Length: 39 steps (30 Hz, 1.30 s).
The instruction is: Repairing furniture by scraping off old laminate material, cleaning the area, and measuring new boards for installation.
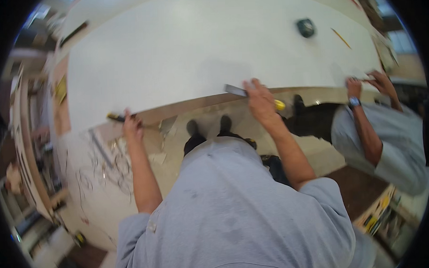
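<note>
A large white panel point(183, 54) spreads in front of me, its near edge showing brown. At the panel's near left corner, my left hand point(133, 126) is closed on a slim yellow-and-black utility knife point(115, 117) that points left. My right hand point(261, 104) is at the near edge, right of the middle. It grips a flat metal tool point(235, 90); the grey blade sticks out to the left and a rounded yellow end shows beyond the palm. Motion blurs the fingers, and the palm hides the middle of this tool.
A person in a grey shirt point(378, 142) works at the right, hands at the panel's edge. A dark green, rounded tool point(306, 28) and a yellow pencil point(341, 38) lie on the panel. A black bar point(74, 34) lies far left; loose wires point(86, 181) lie lower left.
</note>
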Motion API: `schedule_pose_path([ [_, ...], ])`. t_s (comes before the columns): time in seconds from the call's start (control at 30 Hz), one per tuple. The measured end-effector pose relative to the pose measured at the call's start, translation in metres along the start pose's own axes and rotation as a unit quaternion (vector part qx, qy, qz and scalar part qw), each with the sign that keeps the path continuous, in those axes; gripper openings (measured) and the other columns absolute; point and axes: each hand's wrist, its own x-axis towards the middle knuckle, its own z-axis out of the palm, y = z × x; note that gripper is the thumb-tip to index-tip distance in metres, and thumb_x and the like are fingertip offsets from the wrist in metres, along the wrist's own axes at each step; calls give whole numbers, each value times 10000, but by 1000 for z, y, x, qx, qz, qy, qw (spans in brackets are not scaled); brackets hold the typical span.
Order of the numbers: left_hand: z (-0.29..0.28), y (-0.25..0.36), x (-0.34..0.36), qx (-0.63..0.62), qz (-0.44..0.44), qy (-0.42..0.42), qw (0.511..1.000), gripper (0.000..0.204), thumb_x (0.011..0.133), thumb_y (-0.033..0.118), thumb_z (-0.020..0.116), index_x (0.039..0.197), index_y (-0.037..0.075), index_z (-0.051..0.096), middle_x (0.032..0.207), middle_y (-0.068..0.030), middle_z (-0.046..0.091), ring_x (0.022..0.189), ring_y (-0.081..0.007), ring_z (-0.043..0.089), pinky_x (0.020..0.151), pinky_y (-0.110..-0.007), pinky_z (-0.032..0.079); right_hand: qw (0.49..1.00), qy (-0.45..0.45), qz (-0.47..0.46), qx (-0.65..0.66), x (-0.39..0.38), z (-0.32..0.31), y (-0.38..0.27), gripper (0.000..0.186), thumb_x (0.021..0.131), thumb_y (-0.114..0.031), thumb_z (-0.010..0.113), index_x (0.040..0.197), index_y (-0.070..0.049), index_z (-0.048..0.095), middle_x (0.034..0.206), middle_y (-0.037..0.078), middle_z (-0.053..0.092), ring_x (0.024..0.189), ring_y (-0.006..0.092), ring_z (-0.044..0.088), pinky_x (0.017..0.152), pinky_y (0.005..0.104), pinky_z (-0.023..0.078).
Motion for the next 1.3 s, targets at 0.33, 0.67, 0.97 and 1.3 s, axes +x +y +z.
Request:
schedule_pose_path([
  [0.33, 21, 9, -28, -35, 14, -35, 999, 171, 818, 231, 672, 818, 115, 546, 673, 38, 464, 396, -73, 288, 479, -227, 347, 983, -103, -151, 4, 35, -7, -95, 485, 754, -39, 478, 1239, -13, 467, 1351, 69, 418, 825, 252, 605, 714, 366, 511],
  [0.67, 17, 11, -27, 1, 37, 38, 999, 286, 782, 249, 713, 771, 43, 514, 585, 18, 446, 393, -80, 331, 406, -254, 370, 741, 9, -59, 669, 89, -13, -126, 250, 934, -229, 489, 991, -29, 627, 925, 50, 652, 809, 131, 594, 717, 272, 463],
  [0.97, 14, 9, -23, 20, 42, 11, 999, 287, 784, 238, 712, 779, 42, 501, 553, 30, 413, 394, -81, 337, 417, -273, 392, 894, 5, -126, 429, 82, -10, -112, 141, 877, -165, 582, 925, -36, 615, 890, 97, 642, 783, 187, 616, 736, 273, 476],
  [1.3, 12, 13, -24, 48, 38, -7, 998, 287, 782, 246, 715, 744, 61, 500, 521, 43, 377, 381, -76, 326, 410, -265, 384, 897, 1, -29, 440, 76, 7, -116, 167, 849, -194, 614, 956, -75, 565, 828, 60, 623, 723, 156, 584, 664, 271, 467],
])
